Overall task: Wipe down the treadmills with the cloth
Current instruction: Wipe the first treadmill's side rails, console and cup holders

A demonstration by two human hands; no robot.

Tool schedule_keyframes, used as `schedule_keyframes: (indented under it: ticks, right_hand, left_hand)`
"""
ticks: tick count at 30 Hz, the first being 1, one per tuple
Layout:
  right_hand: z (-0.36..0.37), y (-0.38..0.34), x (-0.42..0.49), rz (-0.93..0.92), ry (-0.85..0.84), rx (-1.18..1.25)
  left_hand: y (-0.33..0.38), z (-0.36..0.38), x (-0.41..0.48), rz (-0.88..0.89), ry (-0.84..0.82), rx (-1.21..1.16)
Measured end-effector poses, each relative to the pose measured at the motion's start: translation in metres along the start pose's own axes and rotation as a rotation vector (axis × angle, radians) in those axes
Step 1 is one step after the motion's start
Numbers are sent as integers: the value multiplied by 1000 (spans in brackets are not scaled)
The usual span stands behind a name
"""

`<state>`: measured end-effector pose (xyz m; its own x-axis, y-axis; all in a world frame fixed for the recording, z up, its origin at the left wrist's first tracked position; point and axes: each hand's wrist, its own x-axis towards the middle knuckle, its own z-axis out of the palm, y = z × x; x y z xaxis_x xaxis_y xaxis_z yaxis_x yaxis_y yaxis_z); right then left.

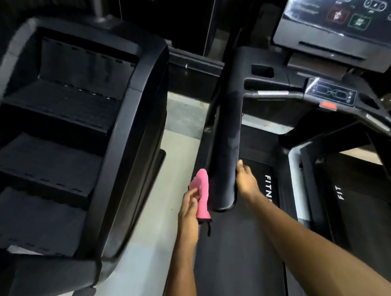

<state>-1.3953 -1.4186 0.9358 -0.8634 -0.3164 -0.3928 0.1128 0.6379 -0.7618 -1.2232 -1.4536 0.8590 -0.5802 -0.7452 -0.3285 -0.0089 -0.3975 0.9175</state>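
Left grip (187, 212) clasps pink cloth (201, 193) beside treadmill handrail (226, 138), lower centre; right grip (247, 181) on handrail, clasp unclear. Most wiping likely left.

Near the middle of the view, toward 6 o'clock, the left hand (190, 206) holds a pink cloth (203, 193) bunched upright, with a dark tag hanging from its lower end. The cloth is just beside the treadmill (236, 252)'s padded black handrail (228, 131), at its 9 o'clock side. The right hand (247, 180) grips the near end of that handrail from the 3 o'clock side, thumb lying along its edge. At 1 o'clock stands the screen (341, 22), with a red button (327, 105) below it. A black stair machine (127, 133) fills the 9 o'clock side, across a strip of pale floor (155, 213). A second treadmill (364, 202) lies at 3 o'clock.
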Motion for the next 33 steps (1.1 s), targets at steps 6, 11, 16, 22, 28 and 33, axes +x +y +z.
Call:
schedule_keyframes:
  ticks: [6,11,16,22,28,33]
  right_hand:
    - [22,0,-4,-64,198,-189]
    - [24,-3,3,-115,263,-303]
    - [24,-2,3,-118,267,-334]
    - [26,-3,1,-120,283,-363]
    - [28,-3,5,-135,311,-385]
    - [27,-3,4,-130,281,-353]
  left_hand:
    - [-4,11,35,-85,-230,109]
    - [22,35,90,-88,-335,113]
    - [27,38,87,47,-326,98]
    - [-23,15,10,-36,-246,50]
    - [-4,34,105,10,-340,191]
    - [36,60,148,0,-316,229]
